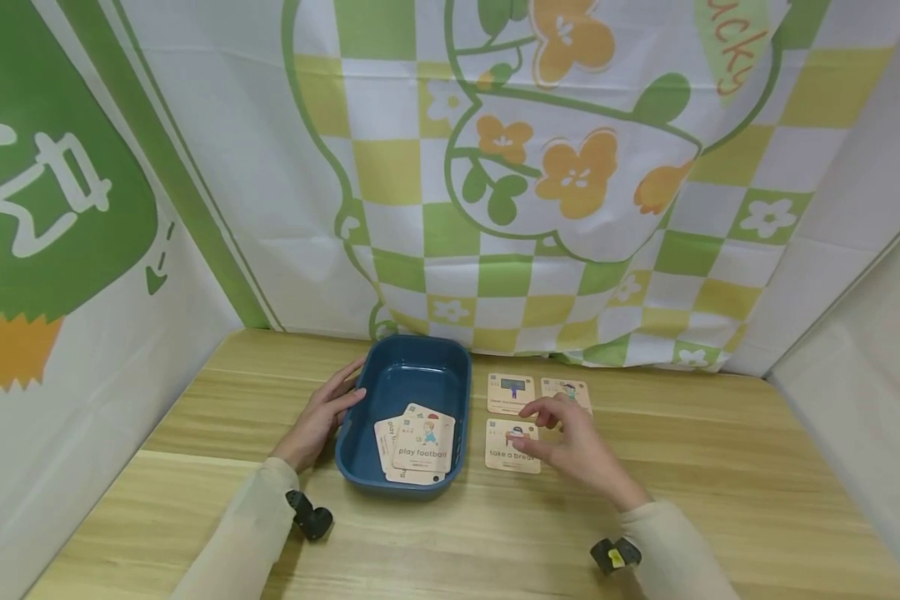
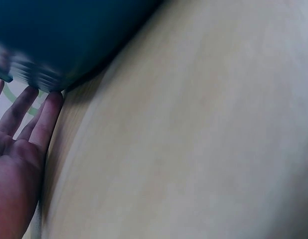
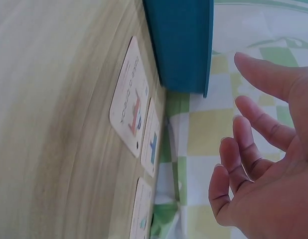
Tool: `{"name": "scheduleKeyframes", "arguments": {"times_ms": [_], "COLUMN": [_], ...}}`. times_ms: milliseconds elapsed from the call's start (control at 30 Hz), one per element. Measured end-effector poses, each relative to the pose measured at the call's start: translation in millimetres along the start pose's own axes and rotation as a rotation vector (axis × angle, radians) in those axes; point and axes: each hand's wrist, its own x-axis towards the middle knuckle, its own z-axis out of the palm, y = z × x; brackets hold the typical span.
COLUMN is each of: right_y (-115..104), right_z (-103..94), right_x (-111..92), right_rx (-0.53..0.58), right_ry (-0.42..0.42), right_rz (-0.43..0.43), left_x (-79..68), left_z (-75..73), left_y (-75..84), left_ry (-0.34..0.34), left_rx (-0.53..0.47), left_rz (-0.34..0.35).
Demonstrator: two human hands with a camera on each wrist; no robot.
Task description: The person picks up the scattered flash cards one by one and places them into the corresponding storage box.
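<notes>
A dark blue plastic box (image 1: 350, 475) stands on the table, with several picture cards overlapping inside it; "play football" is on the top card (image 1: 423, 442). My left hand (image 1: 321, 421) holds the box's left wall, thumb over the rim and extended fingers against the outside. In the left wrist view, the fingertips (image 2: 52, 102) touch the wall. Over the cards right of the box hovers my right hand (image 1: 573, 446), its thumb and fingers apart with nothing between them. It partly covers the "take a break" card (image 1: 501, 462). Behind that lie a blackboard-picture card (image 1: 512, 392) and another card (image 1: 577, 390).
The wooden table (image 1: 450, 550) backs onto a checked, flower-printed cloth (image 1: 450, 275). White cloth walls (image 1: 187, 308) rise at the left and right. Black wrist cameras (image 1: 311, 518) are strapped over both beige sleeves.
</notes>
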Motion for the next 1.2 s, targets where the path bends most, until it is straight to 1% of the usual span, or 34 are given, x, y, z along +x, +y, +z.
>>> {"name": "scheduleKeyframes", "arguments": {"times_ms": [100,367,533,767,900,1067,1200], "right_y": [3,16,27,34,38,41,40], "right_z": [-1.2,1.5,4.3,7.5,10.7,13.8,14.6], "right_x": [-1,0,1,2,2,2,2], "right_rx": [-0.001,-0.01,-0.051,-0.14,-0.191,-0.238,-0.242], "right_ry": [-0.013,-0.066,-0.096,-0.145,-0.174,-0.18,-0.175], "right_rz": [0.011,0.082,0.095,0.179,0.212,0.216,0.222], "left_x": [0.0,-0.7,0.1,0.1,-0.7,-1.0,-0.5], "left_z": [-0.1,-0.5,-0.1,0.9,0.4,0.4,0.6], "left_y": [-0.4,-1.7,-1.5,-0.2,0.2,0.9,1.2], "left_ry": [0.004,0.002,0.003,0.003,-0.004,-0.008,-0.002], "left_rx": [0.002,0.004,0.004,0.013,0.014,0.009,0.013], "left_rz": [-0.003,-0.002,-0.006,-0.005,0.004,0.009,0.002]}}
